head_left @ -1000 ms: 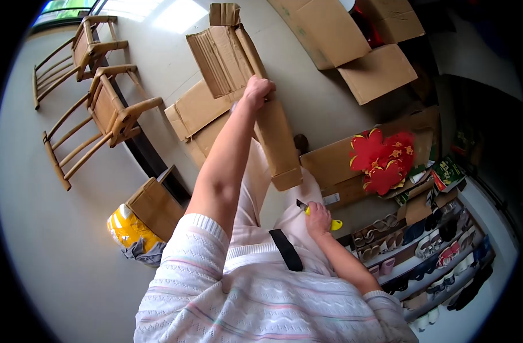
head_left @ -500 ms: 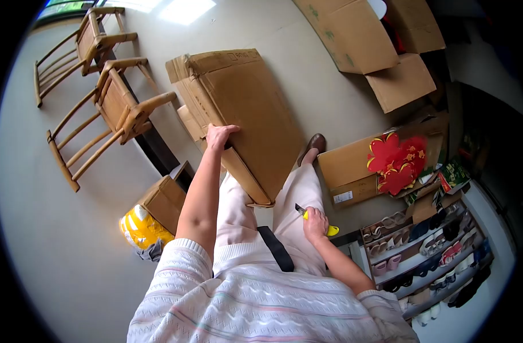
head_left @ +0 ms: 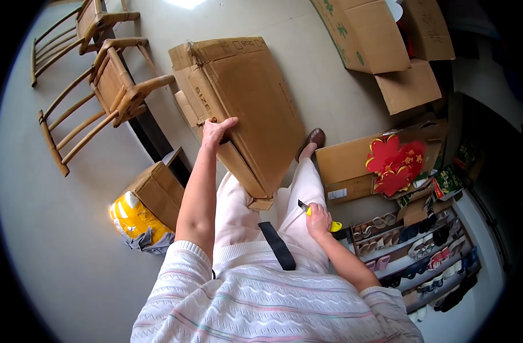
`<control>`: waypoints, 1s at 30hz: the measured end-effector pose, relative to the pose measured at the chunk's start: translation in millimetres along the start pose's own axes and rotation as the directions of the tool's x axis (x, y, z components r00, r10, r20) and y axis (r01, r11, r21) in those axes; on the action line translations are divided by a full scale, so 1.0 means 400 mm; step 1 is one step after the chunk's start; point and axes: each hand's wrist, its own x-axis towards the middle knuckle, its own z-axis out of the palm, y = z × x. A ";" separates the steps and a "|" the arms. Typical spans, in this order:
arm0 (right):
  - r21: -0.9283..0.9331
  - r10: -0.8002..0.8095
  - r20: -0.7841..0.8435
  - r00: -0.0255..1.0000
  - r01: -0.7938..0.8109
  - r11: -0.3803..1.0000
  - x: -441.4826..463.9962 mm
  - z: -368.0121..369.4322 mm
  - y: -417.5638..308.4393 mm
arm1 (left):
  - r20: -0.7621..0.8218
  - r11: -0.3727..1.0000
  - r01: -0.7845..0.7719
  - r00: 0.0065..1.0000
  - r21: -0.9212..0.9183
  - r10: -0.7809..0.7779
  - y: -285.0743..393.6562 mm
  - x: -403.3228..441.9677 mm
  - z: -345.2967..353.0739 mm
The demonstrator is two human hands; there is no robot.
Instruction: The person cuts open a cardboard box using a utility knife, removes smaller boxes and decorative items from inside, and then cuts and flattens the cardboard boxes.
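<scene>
A large brown cardboard box (head_left: 253, 108) stands tilted in front of my legs, with printed lettering along its side and top edge. My left hand (head_left: 214, 132) grips the box's left edge, thumb over the broad face and fingers hidden at the side. Below that hand, a narrow flap of the box sticks out. My right hand (head_left: 319, 222) is closed around a yellow utility knife (head_left: 336, 227), beside my right thigh. The knife's dark blade end points up and left toward the box, apart from it.
Two bamboo chairs (head_left: 115, 83) stand at the left. A small carton (head_left: 158, 191) sits by a yellow package (head_left: 133, 217). On the right are an open carton (head_left: 361, 34), flattened cardboard (head_left: 344, 163) with red flower decorations (head_left: 393, 166), and a shoe rack (head_left: 407, 260).
The view has shifted slightly. The box looks a little more turned, showing more of its lettered side. My left hand still holds its edge, and the knife stays in my right hand.
</scene>
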 end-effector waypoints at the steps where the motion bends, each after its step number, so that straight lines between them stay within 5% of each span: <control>1: -0.002 0.003 -0.007 1.000 -0.003 1.000 -0.002 0.003 0.001 | -0.037 1.000 -0.022 0.999 0.011 0.022 -0.045 0.043 0.001; 5: -0.002 0.012 -0.030 0.999 -0.012 1.000 -0.008 0.016 0.000 | -0.286 0.976 -0.090 0.947 0.198 0.145 -0.051 0.018 0.019; 11: 0.020 0.030 -0.031 0.999 -0.030 0.999 -0.010 0.026 -0.002 | -0.475 0.940 0.070 0.874 0.333 0.103 -0.034 -0.021 0.025; 17: 0.015 0.034 -0.048 0.998 -0.034 0.999 -0.011 0.040 -0.023 | -0.379 0.974 -0.049 0.916 0.221 0.132 -0.057 -0.001 -0.016; 30: -0.001 0.020 -0.015 1.000 -0.020 1.000 0.002 0.065 -0.059 | -0.462 0.923 0.173 0.887 0.345 0.006 -0.087 0.063 -0.073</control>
